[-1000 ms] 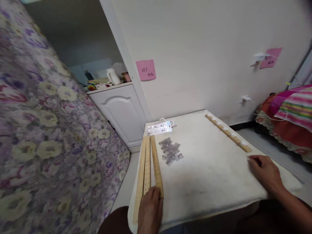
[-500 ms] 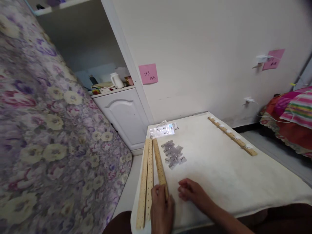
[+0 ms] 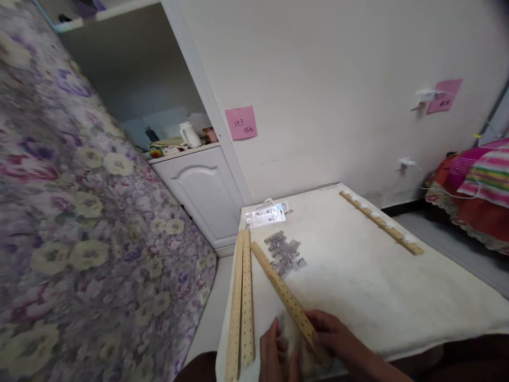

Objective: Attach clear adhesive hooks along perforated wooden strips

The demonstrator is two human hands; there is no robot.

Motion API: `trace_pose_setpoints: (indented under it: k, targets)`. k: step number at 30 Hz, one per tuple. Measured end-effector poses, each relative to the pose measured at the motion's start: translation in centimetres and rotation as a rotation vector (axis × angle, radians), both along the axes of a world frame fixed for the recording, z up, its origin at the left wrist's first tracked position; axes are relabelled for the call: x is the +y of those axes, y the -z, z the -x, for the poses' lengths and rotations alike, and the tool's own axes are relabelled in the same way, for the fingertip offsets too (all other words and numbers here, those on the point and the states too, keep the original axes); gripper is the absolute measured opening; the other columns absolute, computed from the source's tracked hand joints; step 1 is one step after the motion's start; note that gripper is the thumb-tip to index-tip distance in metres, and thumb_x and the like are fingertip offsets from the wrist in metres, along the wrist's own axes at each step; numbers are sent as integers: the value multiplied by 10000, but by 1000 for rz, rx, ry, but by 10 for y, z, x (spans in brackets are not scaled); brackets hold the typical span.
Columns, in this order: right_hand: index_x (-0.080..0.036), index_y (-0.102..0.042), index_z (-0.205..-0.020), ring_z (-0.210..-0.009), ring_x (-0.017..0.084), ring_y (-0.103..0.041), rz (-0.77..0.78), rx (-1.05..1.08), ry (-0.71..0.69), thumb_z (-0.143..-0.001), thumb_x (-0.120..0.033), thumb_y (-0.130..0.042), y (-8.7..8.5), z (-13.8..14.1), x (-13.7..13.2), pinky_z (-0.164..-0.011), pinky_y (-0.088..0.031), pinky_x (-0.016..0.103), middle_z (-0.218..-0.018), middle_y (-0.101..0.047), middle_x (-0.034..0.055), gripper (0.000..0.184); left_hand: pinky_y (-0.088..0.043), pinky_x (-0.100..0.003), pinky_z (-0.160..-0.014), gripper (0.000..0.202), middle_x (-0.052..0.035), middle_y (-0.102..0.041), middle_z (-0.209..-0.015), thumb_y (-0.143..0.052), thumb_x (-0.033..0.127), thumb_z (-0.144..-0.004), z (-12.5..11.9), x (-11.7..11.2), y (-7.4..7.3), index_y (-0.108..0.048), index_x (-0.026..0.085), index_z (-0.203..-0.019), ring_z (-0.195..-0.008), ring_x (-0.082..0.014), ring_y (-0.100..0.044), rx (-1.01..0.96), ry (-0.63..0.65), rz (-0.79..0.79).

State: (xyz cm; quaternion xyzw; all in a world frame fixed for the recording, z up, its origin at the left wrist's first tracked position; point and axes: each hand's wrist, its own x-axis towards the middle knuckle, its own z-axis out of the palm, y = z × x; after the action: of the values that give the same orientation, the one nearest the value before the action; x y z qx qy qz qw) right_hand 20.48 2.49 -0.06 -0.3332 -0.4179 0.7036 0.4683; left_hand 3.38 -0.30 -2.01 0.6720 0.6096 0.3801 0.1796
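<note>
A wooden strip with rows of small holes (image 3: 280, 289) lies slanted across the white cloth-covered table (image 3: 358, 276). My right hand (image 3: 334, 334) grips its near end with curled fingers. My left hand (image 3: 274, 353) sits just left of that end with fingers spread beside the strip, touching the cloth. Two more perforated wooden strips (image 3: 242, 302) lie side by side along the table's left edge. A pile of small clear packets with metal parts (image 3: 284, 252) rests just beyond the slanted strip.
A blister pack (image 3: 264, 216) lies at the table's far left corner. Another wooden strip with white pieces on it (image 3: 379, 223) runs along the far right. A floral bedspread (image 3: 79, 212) fills the left, a white cabinet (image 3: 199, 185) stands behind, striped bedding (image 3: 477, 180) at right.
My right hand came across from the table's right side and took the near end of the third strip. That strip has swung out at an angle from the other two.
</note>
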Motion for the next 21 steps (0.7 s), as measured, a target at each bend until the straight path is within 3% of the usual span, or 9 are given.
trace_pose_setpoints:
  k: [5, 8, 11, 13, 16, 21]
  targets:
    - [-271, -694, -1046, -696, 198, -609, 125, -28, -72, -605, -330, -647, 0, -60, -42, -561, -465, 264, -877, -679, 32, 447, -505, -383, -835, 485, -135, -532, -1154, -417, 394, -867, 5, 11, 2, -425, 153, -1288, -982, -227, -570, -20, -19, -41]
    - [-292, -688, -1088, -745, 209, -630, 149, -160, -35, -669, -398, -635, 4, -101, -62, -564, -476, 265, -996, -678, 58, 436, -438, -432, -970, 495, -143, -472, -1275, -422, 397, -874, 5, 17, 6, -413, 157, -1307, -1162, -259, -493, 4, -39, -53]
    - [-309, -669, -1127, -776, 241, -653, 135, -360, -8, -725, -460, -611, 9, -140, -71, -588, -512, 302, -993, -693, 82, 434, -358, -466, -1054, 484, -135, -437, -1332, -410, 380, -885, 3, 21, 6, -405, 167, -1319, -1262, -267, -409, 38, -62, -67]
    - [-319, -667, -1128, -896, 282, -652, 77, -551, 90, -700, -432, -660, 14, -159, -71, -692, -540, 355, -1061, -689, 95, 443, -333, -472, -1074, 477, -132, -423, -1350, -401, 365, -892, 2, 24, 5, -397, 165, -1325, -1293, -264, -376, 59, -74, -76]
    - [-291, -701, -1061, -1063, 337, -593, -122, -824, 276, -586, -364, -754, 19, -175, -65, -905, -483, 440, -1124, -667, 114, 483, -318, -469, -1088, 487, -139, -394, -1383, -419, 342, -890, 3, 29, 3, -382, 154, -1338, -1316, -264, -351, 105, -49, -57]
    - [-282, -698, -1000, -1019, 294, -602, -312, -1023, 370, -729, -363, -633, 25, -178, -54, -917, -478, 397, -1045, -666, 100, 290, -259, -481, -1111, 555, -179, -297, -1452, -418, 313, -888, 1, 50, 3, -291, 107, -1387, -1381, -284, -227, 169, -89, -30]
